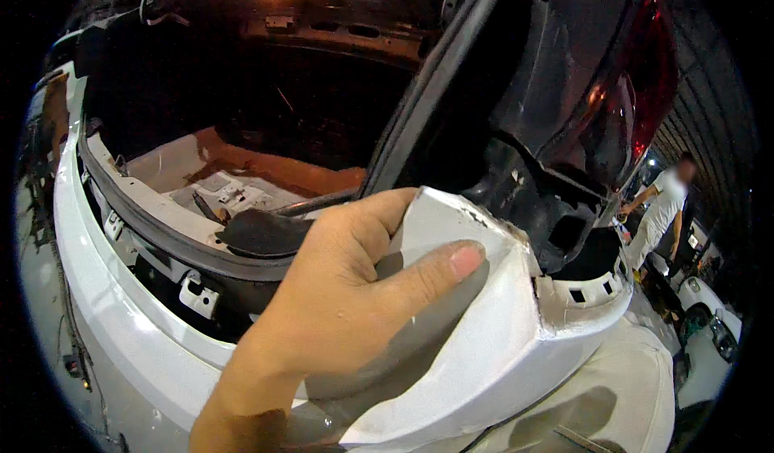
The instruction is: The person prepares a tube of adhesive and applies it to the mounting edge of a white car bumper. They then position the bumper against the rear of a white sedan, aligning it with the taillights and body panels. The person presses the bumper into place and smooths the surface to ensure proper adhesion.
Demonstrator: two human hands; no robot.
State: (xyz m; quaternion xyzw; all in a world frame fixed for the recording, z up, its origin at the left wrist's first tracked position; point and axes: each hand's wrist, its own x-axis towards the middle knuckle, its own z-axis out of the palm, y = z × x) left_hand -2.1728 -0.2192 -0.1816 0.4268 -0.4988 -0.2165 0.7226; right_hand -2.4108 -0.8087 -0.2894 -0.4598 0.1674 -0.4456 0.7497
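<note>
One grip noted: your left hand was clamped on the white panel corner beside the trunk, thumb across its near face, fingers behind its edge, probably to steady it, right hand unseen.

Against the left fingers lies an angular white panel; leftward, a curved black rubber seal; far right, a white-clad person.

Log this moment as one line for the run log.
Left hand: gripping white angular car-body corner at its upper edge | Right hand: not in view | Upper left: dark open car trunk | Far right: person in white clothing
</note>
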